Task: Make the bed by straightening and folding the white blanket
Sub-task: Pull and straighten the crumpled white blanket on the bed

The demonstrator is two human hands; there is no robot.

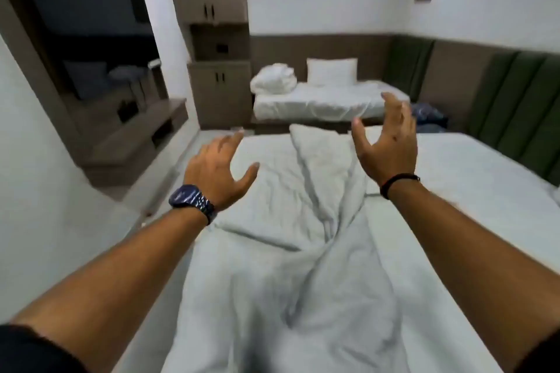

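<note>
The white blanket [291,221] lies crumpled in a long twisted strip down the middle of the near bed [472,191], from the bottom of the view to the far edge. My left hand [218,172], with a dark watch on the wrist, hovers above the blanket's left side, fingers spread and empty. My right hand [386,142], with a black band on the wrist, is raised higher over the blanket's far right part, fingers apart, holding nothing. Neither hand touches the blanket.
A second bed [318,103] stands across the room with a pillow [331,70] and a bundled white cover [274,79]. A brown cabinet [219,91] and a shelf unit [133,124] line the left. Green wall padding [515,100] runs along the right. A dark bag [430,118] lies between the beds.
</note>
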